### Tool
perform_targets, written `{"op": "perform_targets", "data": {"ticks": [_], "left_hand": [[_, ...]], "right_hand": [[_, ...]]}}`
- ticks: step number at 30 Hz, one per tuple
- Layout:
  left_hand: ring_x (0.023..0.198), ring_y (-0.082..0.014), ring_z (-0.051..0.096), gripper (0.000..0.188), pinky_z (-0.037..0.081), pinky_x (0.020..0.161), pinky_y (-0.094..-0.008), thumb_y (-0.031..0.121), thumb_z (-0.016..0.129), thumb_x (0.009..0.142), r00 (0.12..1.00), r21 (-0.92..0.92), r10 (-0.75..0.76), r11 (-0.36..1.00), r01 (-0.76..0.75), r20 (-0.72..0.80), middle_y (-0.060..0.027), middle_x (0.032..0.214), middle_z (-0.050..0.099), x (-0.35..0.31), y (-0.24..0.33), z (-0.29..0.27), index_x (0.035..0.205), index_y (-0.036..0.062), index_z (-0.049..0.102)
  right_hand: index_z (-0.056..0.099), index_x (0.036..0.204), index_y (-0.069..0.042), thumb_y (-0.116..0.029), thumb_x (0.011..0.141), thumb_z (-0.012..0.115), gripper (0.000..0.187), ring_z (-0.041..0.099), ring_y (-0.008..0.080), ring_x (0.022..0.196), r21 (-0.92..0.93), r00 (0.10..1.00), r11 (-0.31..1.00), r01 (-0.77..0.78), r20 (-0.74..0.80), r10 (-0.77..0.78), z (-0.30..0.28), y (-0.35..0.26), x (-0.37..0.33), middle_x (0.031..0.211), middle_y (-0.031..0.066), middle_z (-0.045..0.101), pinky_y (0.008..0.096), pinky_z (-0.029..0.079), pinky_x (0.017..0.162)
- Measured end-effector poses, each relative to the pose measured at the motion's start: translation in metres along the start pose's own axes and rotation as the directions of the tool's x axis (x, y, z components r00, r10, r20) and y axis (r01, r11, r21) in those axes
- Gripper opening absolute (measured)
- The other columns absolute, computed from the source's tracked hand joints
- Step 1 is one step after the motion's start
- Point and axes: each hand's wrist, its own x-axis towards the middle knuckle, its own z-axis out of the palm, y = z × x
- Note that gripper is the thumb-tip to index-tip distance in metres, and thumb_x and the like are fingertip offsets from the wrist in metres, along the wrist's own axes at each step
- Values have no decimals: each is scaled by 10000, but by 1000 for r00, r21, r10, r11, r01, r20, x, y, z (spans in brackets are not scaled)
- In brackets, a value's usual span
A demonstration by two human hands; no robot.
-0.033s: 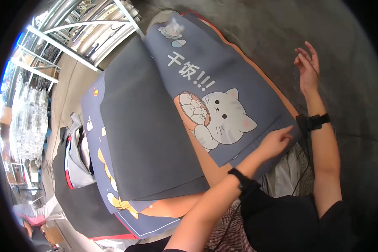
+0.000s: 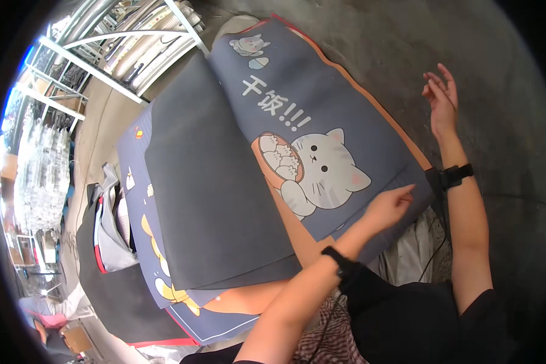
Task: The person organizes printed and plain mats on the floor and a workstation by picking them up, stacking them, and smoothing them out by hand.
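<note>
A blue-grey floor mat (image 2: 321,79) printed with a cartoon cat lies on a stack of mats in front of me. A mat's dark grey backing (image 2: 212,176) faces up across the left part of the stack. My left hand (image 2: 389,207) is over the printed mat's near right corner, its index finger stretched out and the others partly curled; nothing shows in it. Whether it touches the mat I cannot tell. Beyond the mat's right edge, my right hand (image 2: 441,103) is raised over the floor, its fingers apart and loosely bent, with nothing in it.
More mats (image 2: 121,303) with red edging lie at the lower left, beside a folded grey piece (image 2: 116,252). A metal rack (image 2: 97,67) holding rolls stands at the far left. Clear wrapped goods (image 2: 42,176) are stacked at the left rim. Another person (image 2: 48,315) is at the lower left.
My left hand has shifted slightly left. My right hand has moved slightly left and down. The far end of the printed mat, blurred before, now looks sharp.
</note>
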Motion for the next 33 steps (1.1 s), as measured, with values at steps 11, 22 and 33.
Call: {"op": "perform_targets", "data": {"ticks": [11, 22, 33], "left_hand": [[1078, -377, 450, 652, 337, 946, -409, 417, 592, 758, -114, -79, 119, 266, 961, -986, -287, 1144, 462, -305, 12, -253, 1144, -92, 461], [1118, -346, 412, 927, 331, 913, -491, 702, 427, 728, -277, -586, -519, 669, 457, -808, -210, 1196, 453, -387, -27, -266, 1273, -42, 335], [1125, -281, 415, 694, 358, 932, -426, 394, 714, 687, 201, -500, -499, 589, -635, -843, -111, 1212, 452, -407, -43, -229, 1189, 17, 419]], "right_hand": [[451, 1174, -86, -112, 844, 536, 342, 514, 83, 713, 25, 881, 885, -464, -94, 464, -13, 109, -19, 951, 44, 571, 230, 452, 672], [487, 1151, -101, -116, 823, 567, 337, 503, 79, 717, 0, 904, 904, -427, -16, 427, 6, 120, -21, 946, 41, 565, 224, 434, 706], [534, 1118, -88, -149, 828, 584, 300, 499, 59, 768, 35, 854, 853, -520, 52, 518, -4, 122, -14, 934, -22, 535, 212, 421, 747]]}}
